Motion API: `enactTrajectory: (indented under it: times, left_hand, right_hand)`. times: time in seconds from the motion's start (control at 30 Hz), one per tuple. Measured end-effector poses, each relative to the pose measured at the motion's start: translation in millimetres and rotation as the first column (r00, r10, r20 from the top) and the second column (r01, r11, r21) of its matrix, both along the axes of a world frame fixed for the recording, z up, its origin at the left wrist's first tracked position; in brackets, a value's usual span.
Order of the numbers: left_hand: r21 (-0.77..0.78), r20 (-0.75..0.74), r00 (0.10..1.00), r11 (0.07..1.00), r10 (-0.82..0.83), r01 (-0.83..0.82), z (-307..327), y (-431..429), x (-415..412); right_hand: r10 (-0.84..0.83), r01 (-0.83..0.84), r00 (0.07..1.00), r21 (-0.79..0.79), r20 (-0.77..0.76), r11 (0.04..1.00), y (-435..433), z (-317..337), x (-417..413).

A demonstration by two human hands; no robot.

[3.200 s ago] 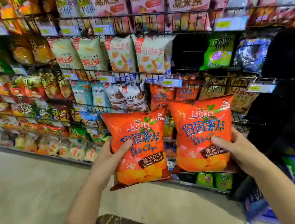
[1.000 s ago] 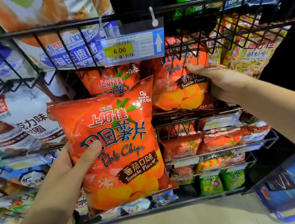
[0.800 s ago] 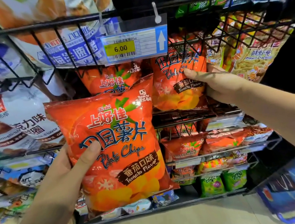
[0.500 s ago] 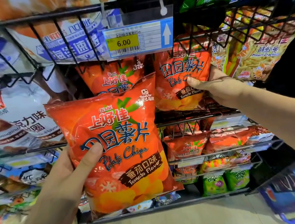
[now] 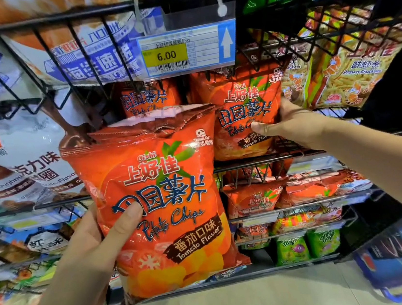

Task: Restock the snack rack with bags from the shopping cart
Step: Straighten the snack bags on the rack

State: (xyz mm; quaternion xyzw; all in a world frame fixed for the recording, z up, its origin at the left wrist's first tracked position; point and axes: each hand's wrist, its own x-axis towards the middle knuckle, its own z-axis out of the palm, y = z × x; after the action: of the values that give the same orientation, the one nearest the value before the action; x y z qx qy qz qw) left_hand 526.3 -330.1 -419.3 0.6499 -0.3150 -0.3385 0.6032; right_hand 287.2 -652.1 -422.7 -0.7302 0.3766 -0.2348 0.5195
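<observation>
Two chip bags (image 5: 165, 202), one on rack (image 5: 266, 159)

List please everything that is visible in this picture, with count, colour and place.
tomato chip bag in left hand: 1, orange, front centre
tomato chip bag in right hand: 1, orange, on the wire shelf
tomato chip bag behind: 1, orange, same shelf, partly hidden
price tag: 1, blue and yellow, reads 6.00, on the upper wire
prawn cracker bags: count unclear, yellow-orange, upper right
doughnut snack bag: 1, white, left
green snack bags: 2, bottom shelf
left hand: holds a bag
right hand: grips the shelved bag
</observation>
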Motion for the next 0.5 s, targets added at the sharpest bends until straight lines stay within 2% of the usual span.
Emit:
enactTrajectory:
  times: [0.07, 0.2, 0.33, 0.5]
  left_hand:
    - [0.01, -0.037, 0.999, 1.0, -0.018, 0.019, -1, 1, -1]
    - [0.07, 0.064, 0.997, 0.997, -0.039, 0.035, -3, 6, 2]
    - [0.002, -0.103, 0.987, 0.992, -0.122, 0.122, 8, 5, -12]
    - [-0.007, -0.157, 0.985, 0.997, -0.076, 0.076, 8, 0, -19]
  right_hand:
    - [-0.017, 0.017, 1.0, 0.002, -0.013, 1.0, 1, -1, 0]
    - [-0.025, 0.026, 0.999, 0.01, -0.042, 1.0, 4, 2, -5]
    - [-0.06, 0.061, 0.997, 0.019, -0.044, 0.998, 4, 3, -12]
    - [-0.084, 0.084, 0.996, 0.005, -0.033, 0.996, 21, 12, -18]
